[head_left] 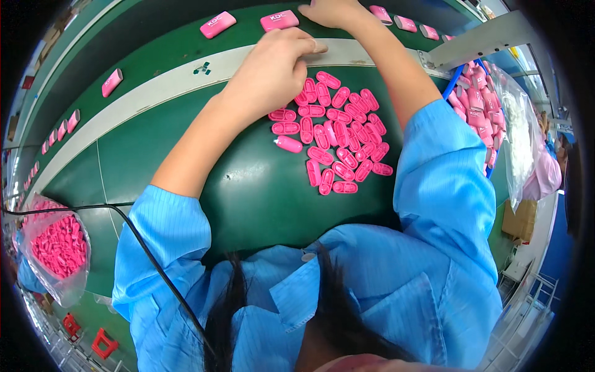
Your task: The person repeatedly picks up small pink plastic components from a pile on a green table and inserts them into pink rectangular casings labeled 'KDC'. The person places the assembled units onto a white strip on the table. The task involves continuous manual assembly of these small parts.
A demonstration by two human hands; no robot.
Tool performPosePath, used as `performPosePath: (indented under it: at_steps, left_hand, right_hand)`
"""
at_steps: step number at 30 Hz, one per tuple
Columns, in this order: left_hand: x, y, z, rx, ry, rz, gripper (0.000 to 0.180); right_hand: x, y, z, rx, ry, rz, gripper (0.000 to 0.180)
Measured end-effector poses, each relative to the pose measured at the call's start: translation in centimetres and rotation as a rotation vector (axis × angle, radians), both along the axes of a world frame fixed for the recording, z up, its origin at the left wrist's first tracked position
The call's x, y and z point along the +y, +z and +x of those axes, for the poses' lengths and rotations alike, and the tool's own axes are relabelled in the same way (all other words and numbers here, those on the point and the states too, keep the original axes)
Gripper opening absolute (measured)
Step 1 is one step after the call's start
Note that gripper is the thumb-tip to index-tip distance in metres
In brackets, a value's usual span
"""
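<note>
My left hand [273,67] is over the pale rail [211,69], its fingers bent and drawn together, palm down. Whatever may be in it is hidden. Just beyond its knuckles a pink oval case [279,21] lies on the green belt [167,37]. My right hand [334,12] reaches over the belt to the right of that case; the picture's top edge cuts off most of its fingers. On the green table between my forearms lie many loose pink oval caps [339,116], most with their hollow side up. One pink piece [288,144] with a pale tip lies at their left edge.
More pink cases [218,25] stand spaced along the belt. A blue crate [455,80] full of pink cases is on the right, beside a clear plastic bag [517,130]. At left hangs a bag of small pink parts [59,245]. A black cable [149,251] crosses my left sleeve.
</note>
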State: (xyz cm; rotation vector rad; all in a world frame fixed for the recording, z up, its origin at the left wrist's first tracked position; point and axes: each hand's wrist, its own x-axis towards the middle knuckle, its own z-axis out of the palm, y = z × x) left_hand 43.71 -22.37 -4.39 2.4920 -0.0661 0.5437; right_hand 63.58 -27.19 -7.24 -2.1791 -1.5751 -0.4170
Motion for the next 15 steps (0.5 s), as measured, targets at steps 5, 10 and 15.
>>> performPosePath:
  at_steps: [5, 10, 15]
  left_hand:
    - [1.1, -0.6, 1.1, 0.248, -0.182, -0.064, 0.037]
    - [0.3, 0.0, 1.7, 0.319, -0.171, -0.058, 0.034]
    - [-0.4, 0.8, 1.2, 0.306, 0.044, -0.122, 0.027]
  right_hand:
    - [-2.2, 0.4, 0.1, 0.279, -0.067, -0.140, 0.034]
    - [-6.7, 0.4, -0.4, 0.328, -0.065, 0.113, 0.035]
    - [-9.1, 2.7, -3.5, 0.690, -0.039, 0.199, 0.029]
